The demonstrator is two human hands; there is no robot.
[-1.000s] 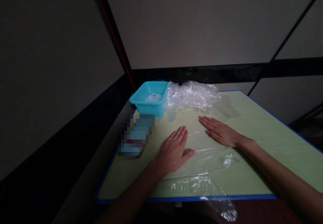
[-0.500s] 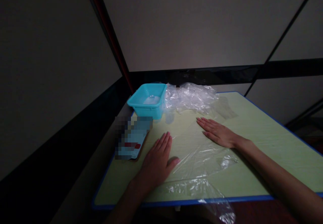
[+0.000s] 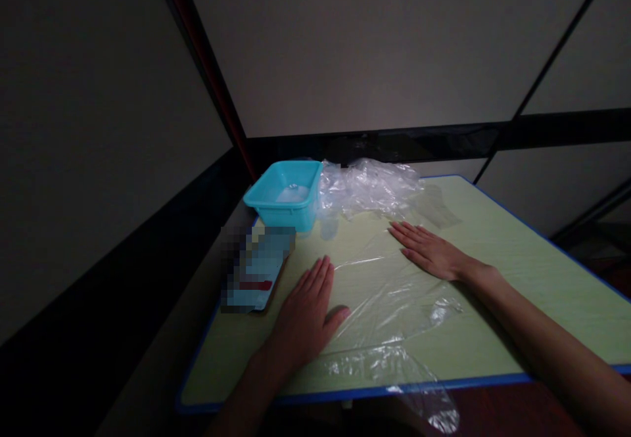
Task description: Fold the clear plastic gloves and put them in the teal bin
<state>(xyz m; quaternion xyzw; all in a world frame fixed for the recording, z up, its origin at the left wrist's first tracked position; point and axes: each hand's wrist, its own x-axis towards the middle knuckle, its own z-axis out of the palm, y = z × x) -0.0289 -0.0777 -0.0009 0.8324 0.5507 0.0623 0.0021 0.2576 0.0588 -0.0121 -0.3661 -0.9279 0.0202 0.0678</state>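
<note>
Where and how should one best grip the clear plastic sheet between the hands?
Probably by the hanging end of the clear plastic sheet, from the near side: it droops past the table's blue edge, free to pinch, while the rest lies mostly flat.

Two hands (image 3: pixel 304 315) (image 3: pixel 436 254), one table (image 3: pixel 522 259), one basin (image 3: pixel 286 217), one blurred box (image 3: pixel 269 266), one spread film (image 3: pixel 394 305); heaped film (image 3: pixel 372 187) uncountable.
</note>
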